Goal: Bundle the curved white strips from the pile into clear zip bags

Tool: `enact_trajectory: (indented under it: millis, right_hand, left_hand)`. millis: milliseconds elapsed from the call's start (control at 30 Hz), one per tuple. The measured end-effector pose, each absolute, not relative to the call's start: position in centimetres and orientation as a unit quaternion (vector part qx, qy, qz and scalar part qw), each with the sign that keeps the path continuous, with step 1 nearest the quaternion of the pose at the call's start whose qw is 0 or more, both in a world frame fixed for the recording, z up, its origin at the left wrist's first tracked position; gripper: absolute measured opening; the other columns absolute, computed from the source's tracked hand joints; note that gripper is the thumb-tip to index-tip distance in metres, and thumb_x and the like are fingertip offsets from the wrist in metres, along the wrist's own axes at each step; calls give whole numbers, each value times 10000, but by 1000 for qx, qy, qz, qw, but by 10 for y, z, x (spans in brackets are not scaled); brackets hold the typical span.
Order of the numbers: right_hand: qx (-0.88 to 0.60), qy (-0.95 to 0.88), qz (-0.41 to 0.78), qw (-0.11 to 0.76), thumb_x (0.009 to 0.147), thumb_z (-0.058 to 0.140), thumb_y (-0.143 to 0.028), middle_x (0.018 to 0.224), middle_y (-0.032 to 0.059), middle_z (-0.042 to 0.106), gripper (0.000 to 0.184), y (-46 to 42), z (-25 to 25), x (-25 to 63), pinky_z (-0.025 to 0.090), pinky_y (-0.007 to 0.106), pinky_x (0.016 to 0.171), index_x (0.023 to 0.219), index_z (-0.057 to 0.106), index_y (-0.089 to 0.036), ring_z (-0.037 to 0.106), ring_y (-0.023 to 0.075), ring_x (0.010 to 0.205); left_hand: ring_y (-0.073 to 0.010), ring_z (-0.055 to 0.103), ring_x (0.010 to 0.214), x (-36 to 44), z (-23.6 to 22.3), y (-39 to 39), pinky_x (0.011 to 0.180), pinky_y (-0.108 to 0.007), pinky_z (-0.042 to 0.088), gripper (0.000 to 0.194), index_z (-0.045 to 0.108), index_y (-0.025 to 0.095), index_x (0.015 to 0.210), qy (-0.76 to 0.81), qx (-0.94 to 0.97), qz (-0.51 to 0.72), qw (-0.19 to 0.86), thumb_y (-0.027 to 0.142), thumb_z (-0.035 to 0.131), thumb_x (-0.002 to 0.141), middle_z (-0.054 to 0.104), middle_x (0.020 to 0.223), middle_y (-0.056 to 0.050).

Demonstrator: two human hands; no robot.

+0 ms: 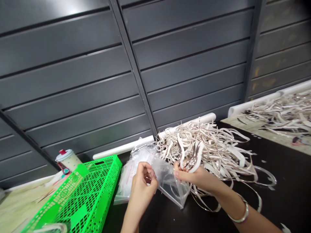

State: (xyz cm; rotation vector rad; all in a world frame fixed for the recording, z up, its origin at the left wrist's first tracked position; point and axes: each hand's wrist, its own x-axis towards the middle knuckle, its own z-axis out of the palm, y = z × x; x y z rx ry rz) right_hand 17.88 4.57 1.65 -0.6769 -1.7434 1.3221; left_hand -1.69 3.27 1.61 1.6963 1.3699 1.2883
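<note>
In the head view my left hand is closed in a pinch at the edge of a clear plastic bag, which hangs between my two hands. My right hand, with a bracelet on its wrist, grips a small bunch of white and dark, shiny strips. The strips' curved ends point up out of my fingers. Behind that hand lies a large tangled pile of similar strips. A stack of clear bags rests just left of my left hand.
A green plastic basket stands at the left, with a lidded bottle behind it. White tubes run along the grey panelled wall. More loose strips lie at the far right, beyond the black table.
</note>
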Motion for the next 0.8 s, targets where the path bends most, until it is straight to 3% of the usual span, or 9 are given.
enact_trajectory:
  millis: [67,133,200,300,500,600,700,800]
  right_hand:
    - [-258,-710,523,394,812,501,-271,599,-48,397,200,44,18,179,343,227,551,641,441,-187,377,95,563]
    - [-244,-742,510,361,801,502,-232,590,-52,399,183,41,19,176,339,219,542,635,443,-181,379,88,554]
    - [-238,-766,493,338,790,506,-195,598,-52,415,155,38,18,172,347,215,561,644,454,-176,395,86,571]
    - [-242,-760,496,344,797,499,-193,613,-51,424,149,39,15,171,353,220,578,654,462,-178,403,90,583]
    - [-273,-698,509,423,843,519,-357,595,-35,452,276,58,7,176,368,263,609,632,473,-185,437,119,583]
    - [-215,-633,533,518,877,496,-468,546,-21,503,392,55,8,177,394,287,659,604,487,-186,467,127,557]
    - [-68,-508,596,618,874,489,-529,442,-69,384,437,38,14,177,394,279,676,593,425,-201,375,105,472]
    - [49,-405,699,586,842,489,-590,418,-95,226,482,16,21,171,376,249,631,595,349,-200,252,94,440]
  left_hand:
    - [-113,526,590,-18,16,32,545,-199,429,460,469,205,1104,516,657,480,268,107,555,662,524,673,52]
    - [-125,563,676,-17,17,29,584,-214,460,568,428,210,1233,504,689,463,239,86,512,685,578,819,7]
    - [-133,578,721,-19,20,26,586,-217,471,444,520,204,1172,497,717,444,204,105,485,740,603,928,-34]
    - [-133,585,663,-23,26,21,551,-209,465,219,643,193,982,494,744,421,159,206,488,828,640,833,-33]
    - [-120,616,533,-28,30,18,537,-191,464,225,703,200,851,504,781,362,78,263,488,867,708,694,-3]
    - [-140,660,546,-28,26,20,522,-192,461,245,699,192,864,523,773,359,-4,272,468,881,729,709,-15]
    - [-167,669,519,-28,20,20,481,-206,447,281,692,180,876,529,768,348,-96,302,439,899,723,656,-33]
    - [-171,653,464,-23,16,17,446,-217,432,309,682,170,886,516,773,336,-155,309,408,917,705,598,-34]
